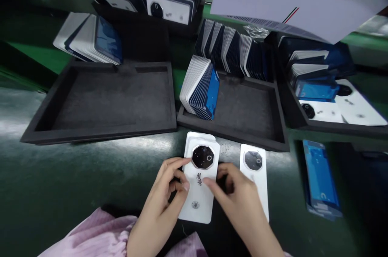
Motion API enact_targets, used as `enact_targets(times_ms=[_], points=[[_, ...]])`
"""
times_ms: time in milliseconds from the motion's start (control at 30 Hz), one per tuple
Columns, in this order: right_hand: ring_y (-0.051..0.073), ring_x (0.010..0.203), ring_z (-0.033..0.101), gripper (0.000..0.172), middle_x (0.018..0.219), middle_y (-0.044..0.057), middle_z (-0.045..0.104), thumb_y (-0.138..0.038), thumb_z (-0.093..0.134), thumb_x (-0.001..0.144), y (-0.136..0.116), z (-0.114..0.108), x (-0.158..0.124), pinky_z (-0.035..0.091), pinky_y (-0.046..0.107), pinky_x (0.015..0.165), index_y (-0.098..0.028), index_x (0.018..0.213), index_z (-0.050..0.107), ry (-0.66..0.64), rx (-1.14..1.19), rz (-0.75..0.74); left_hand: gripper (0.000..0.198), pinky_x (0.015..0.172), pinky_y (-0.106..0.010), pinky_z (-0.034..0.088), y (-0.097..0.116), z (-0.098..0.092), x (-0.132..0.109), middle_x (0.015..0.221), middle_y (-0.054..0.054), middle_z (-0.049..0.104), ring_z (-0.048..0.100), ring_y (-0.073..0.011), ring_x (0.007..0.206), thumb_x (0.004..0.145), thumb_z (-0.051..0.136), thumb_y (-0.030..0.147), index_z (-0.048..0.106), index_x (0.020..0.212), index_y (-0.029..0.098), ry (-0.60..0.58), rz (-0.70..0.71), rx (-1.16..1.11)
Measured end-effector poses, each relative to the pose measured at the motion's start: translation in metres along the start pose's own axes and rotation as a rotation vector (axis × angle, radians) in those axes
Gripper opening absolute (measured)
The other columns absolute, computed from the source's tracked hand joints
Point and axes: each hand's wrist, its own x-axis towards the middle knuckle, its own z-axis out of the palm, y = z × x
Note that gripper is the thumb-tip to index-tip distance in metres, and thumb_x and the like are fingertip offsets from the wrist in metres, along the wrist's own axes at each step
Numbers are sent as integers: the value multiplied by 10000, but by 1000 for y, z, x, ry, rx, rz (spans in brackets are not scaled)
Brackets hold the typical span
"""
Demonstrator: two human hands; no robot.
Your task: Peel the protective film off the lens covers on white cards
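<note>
**Two hands pinch a white cover over the bench**

A pink striped sleeve (100, 234) enters from the lower edge; from it the left hand (165, 192) rises with the wrist bent inward, its fingers curled and closed on the left edge of a white plastic phone back cover with a black octagonal camera window (198, 206); the right hand (239, 196) comes in from the lower right, palm down, thumb and forefinger pressed to the cover's right edge and face, the other fingers folded. The cover lies lengthwise between both hands, just above the dark green bench top (60, 180), over a second white panel (197, 136) showing at its top; a similar white cover (254, 164) lies just beside the right hand; a blue-filmed panel (319, 176) lies further right; beyond, a black foam tray (236, 133) holds a leaning stack of white and blue covers (200, 87).
</note>
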Motion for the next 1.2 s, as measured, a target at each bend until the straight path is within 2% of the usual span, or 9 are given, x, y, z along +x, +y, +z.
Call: enact_targets(times_ms=[167,300,433,600,700,767,833,1000,1200], points=[[98,416,379,395,458,-86,398,-510,735,827,-1,12,-1,312,228,433,-226,620,554,-94,67,11,503,708,-236,524,-1,0,-1,1272,-23,476,558,-163,922,1011,489,53,637,1312,429,-16,12,-30],[107,471,438,339,543,-52,508,-530,733,857,7,-5,2,360,226,461,-219,736,677,-46,103,32,463,808,-247,521,2,-1,-1,1284,-25,506,570,-169,1004,1028,496,60,656,1294,404,-1,7,-31],[135,506,548,437,613,-6,605,-589,614,934,6,-17,-6,448,234,463,-208,720,636,-77,214,34,356,924,-244,508,5,-3,-2,1318,-3,546,579,-187,1154,1066,557,210,637,1322,444,26,10,-101],[144,532,613,403,602,-8,630,-512,622,962,-7,-4,-26,500,230,476,-208,696,618,-252,295,-49,178,667,-205,495,10,-4,-5,937,2,670,601,-149,782,1038,616,371,766,1089,288,-162,10,-165],[105,516,561,149,687,-32,602,-357,711,932,-15,3,-32,488,211,457,-218,908,663,-28,198,-247,293,568,-193,421,13,-5,-5,772,15,618,522,-130,667,1046,578,369,732,862,201,-128,-33,-60],[84,543,529,256,828,-12,587,-241,751,904,-20,4,-32,476,200,445,-218,1144,666,237,79,-415,300,548,-194,404,15,-4,-5,747,17,600,507,-127,640,1041,569,347,690,818,186,-127,-20,13],[84,597,519,359,918,14,557,-176,753,902,-22,3,-31,479,202,458,-218,1248,665,365,-16,-509,291,541,-190,401,15,-3,-5,733,19,600,510,-122,623,1040,551,302,661,796,187,-147,46,88],[76,604,503,348,922,10,541,-142,706,938,-24,2,-31,506,224,521,-215,1278,679,290,-6,-520,249,574,-177,440,16,0,-4,763,17,655,580,-118,634,1022,537,169,635,795,204,-166,196,203],[67,572,523,207,865,-20,548,-171,684,952,-24,-1,-30,467,181,447,-258,1138,701,192,173,-342,231,670,-230,535,16,2,-8,842,-57,714,695,-178,734,1023,500,169,714,938,158,-214,251,301]])
